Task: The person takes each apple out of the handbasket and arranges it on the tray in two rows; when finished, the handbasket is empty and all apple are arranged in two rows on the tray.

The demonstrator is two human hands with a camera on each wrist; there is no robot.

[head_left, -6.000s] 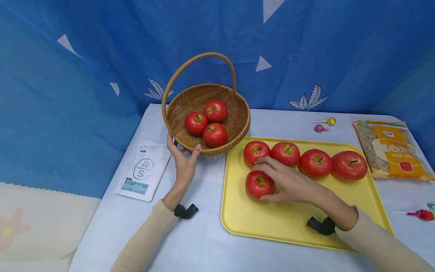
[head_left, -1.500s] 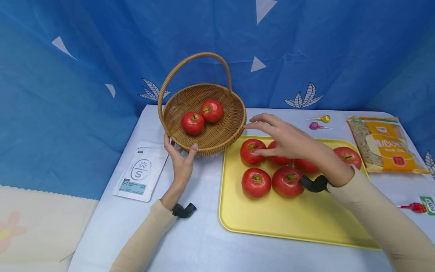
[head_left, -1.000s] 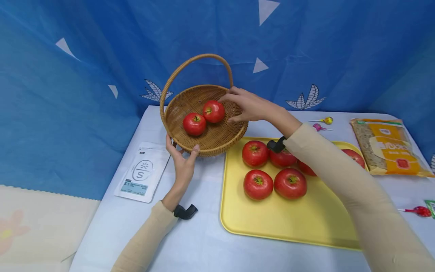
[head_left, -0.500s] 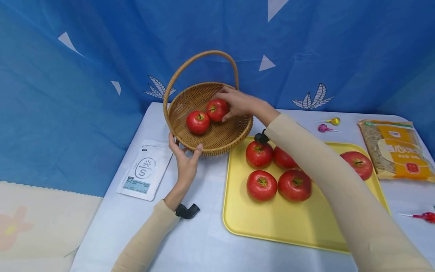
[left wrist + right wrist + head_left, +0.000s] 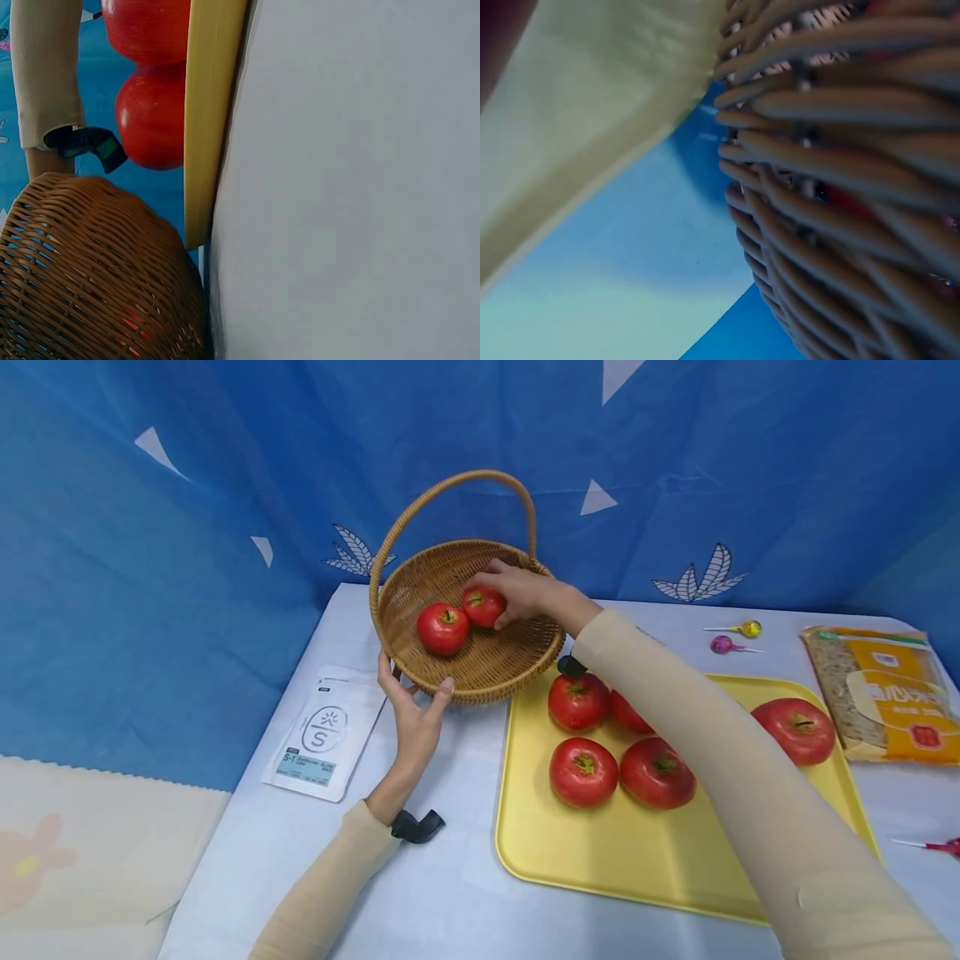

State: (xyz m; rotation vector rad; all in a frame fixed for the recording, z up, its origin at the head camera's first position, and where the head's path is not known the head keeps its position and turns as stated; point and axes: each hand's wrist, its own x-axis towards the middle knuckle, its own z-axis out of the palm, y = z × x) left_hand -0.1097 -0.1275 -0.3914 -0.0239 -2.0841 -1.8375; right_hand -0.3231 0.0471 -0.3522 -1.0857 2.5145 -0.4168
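A round wicker basket (image 5: 495, 677) with a tall handle is tilted toward me at the back of the table. My left hand (image 5: 417, 727) holds its front-left rim, thumb on the near edge. Inside lie two red apples. My right hand (image 5: 521, 591) reaches over the right rim and grips the right-hand apple (image 5: 482, 607), its fingers over the top and thumb at the side. Touching it on the left is the other apple (image 5: 442, 629). Woven wicker (image 5: 855, 172) fills much of the right wrist view, which hides that hand's fingers.
Several red apples, one of them here (image 5: 585, 772), sit on a yellow tray (image 5: 600, 868), partly covered by the right sleeve. A white pouch (image 5: 326, 735) lies left. Lollipops (image 5: 722, 644) and an orange grain bag (image 5: 888, 693) lie right.
Six seconds ago three apples were in the basket; one of them now stands in the tray's front row. Since then my right hand has moved from the tray into the basket and grasped an apple.
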